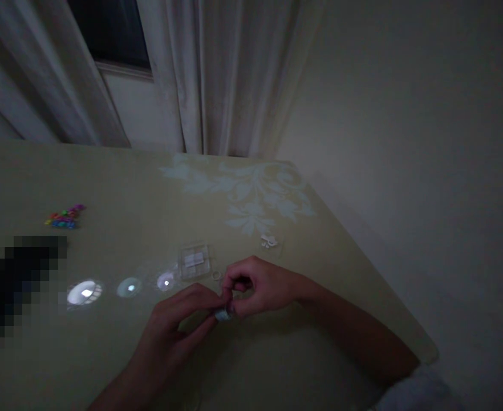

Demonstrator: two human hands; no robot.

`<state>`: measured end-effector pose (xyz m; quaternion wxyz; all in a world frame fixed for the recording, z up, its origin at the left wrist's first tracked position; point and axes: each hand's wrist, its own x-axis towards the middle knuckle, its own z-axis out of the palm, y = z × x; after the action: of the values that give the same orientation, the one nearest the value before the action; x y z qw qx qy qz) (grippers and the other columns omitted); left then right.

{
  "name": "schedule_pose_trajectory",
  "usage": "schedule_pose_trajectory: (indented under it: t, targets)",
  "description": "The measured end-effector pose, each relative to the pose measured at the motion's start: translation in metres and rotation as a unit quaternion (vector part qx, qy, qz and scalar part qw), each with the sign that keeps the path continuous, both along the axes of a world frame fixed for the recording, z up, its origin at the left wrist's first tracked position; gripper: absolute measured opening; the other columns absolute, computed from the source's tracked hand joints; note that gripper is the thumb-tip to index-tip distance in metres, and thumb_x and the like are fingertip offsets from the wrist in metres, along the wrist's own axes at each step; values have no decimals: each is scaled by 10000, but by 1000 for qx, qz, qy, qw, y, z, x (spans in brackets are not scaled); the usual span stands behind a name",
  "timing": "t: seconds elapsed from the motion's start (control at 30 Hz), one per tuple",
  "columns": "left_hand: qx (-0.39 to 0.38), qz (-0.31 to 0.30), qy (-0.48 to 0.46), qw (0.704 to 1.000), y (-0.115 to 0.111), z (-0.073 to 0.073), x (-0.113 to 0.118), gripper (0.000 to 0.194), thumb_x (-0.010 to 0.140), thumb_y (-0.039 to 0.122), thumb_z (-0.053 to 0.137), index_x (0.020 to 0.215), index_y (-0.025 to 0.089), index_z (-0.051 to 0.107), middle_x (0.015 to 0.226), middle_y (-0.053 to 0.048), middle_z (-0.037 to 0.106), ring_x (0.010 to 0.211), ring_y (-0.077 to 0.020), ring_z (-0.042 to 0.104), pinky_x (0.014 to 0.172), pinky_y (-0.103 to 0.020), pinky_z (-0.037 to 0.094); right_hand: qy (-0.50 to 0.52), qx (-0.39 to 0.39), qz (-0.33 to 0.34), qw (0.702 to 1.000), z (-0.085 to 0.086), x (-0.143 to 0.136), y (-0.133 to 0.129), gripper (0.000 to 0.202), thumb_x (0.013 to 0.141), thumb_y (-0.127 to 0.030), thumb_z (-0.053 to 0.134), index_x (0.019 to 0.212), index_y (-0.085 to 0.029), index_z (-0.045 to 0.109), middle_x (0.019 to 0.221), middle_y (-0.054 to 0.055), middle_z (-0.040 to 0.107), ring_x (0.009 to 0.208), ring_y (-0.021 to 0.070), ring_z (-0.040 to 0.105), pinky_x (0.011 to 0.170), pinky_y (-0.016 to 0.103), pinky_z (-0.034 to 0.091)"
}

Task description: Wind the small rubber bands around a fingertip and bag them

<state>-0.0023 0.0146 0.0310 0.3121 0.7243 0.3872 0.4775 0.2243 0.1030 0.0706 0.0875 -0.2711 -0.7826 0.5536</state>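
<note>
My left hand (177, 325) and my right hand (260, 285) meet over the table near its front. Between their fingertips is a small pale-blue and whitish round object (223, 314); its exact kind is too dim to tell. The left thumb and fingers pinch it from the left. From the right, my right thumb and forefinger close on its edge, partly hiding it. Just beyond the hands lies a small pale ring (216, 275). A clear, divided plastic box (194, 270) with a white label or strip sits behind the left hand.
Small white pieces (269, 241) lie beyond the right wrist. A pile of bright coloured small pieces (65, 218) is at the far left, with a pixelated dark shape (16, 279) nearer. Lamp reflections shine on the glossy table (127, 354). Curtains (243, 80) and a wall border it.
</note>
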Motion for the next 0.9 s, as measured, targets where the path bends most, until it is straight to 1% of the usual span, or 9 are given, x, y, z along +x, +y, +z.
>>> schedule_pose_trajectory:
  t: [0.17,0.27,0.4,0.47,0.57,0.67,0.77,0.83,0.9]
  targets:
    - [34,-8,31,999,-3,-1,-1,315,939,108,673,1112,345,787,962,1,781,849,-135,770,731,-184,594,20,-52,-19,998,-3,-3,-1,197,817,-309,793,932,-153,757,671,-81,413,620,90,354,561,227,267]
    - [46,16,59,997,0,3,-4,245,948,130,665,1079,312,763,958,-1,772,864,-139,759,760,-195,588,36,-62,-31,997,3,-2,2,264,852,-388,798,956,-146,782,640,-87,373,595,87,318,554,235,236]
    - [26,100,100,990,20,12,-20,109,969,257,645,983,269,753,954,-27,763,874,-174,743,762,-235,579,41,-10,-94,995,16,3,8,278,864,-394,804,989,-145,804,637,-83,382,594,90,334,555,242,245]
    - [5,131,137,982,33,13,-32,153,962,349,646,959,260,771,953,-41,773,840,-190,749,725,-246,574,40,26,-127,991,22,7,12,263,876,-376,792,987,-137,806,643,-77,403,601,93,358,556,244,263]
    - [3,137,247,959,48,12,-47,231,957,379,598,923,270,799,936,-42,798,777,-198,759,684,-253,560,39,59,-152,986,28,14,17,249,904,-361,766,989,-130,800,663,-68,436,609,95,385,563,243,291]
    - [7,127,374,919,53,15,-49,307,984,268,496,975,260,802,1021,-66,800,857,-234,767,739,-303,559,22,118,-160,980,31,19,20,198,935,-321,747,986,-136,798,668,-61,476,616,96,422,578,242,309]
    - [-15,87,476,875,53,23,-40,441,898,52,428,1070,226,795,1121,-101,788,996,-282,758,810,-373,569,-35,224,-143,963,30,21,22,100,939,-230,759,972,-148,806,713,-38,572,667,104,509,636,246,346]
    - [-30,75,514,854,52,26,-34,534,856,-19,399,1144,216,783,1184,-113,783,1059,-297,749,855,-407,575,-92,286,-123,946,27,22,23,74,938,-203,769,976,-152,807,776,-8,647,736,124,568,690,256,368]
    - [-37,76,533,842,52,26,-30,578,855,-45,375,1187,213,773,1223,-119,781,1100,-304,742,888,-427,578,-162,325,-102,926,24,22,23,86,953,-212,755,1000,-160,805,868,34,713,818,156,613,722,271,382]
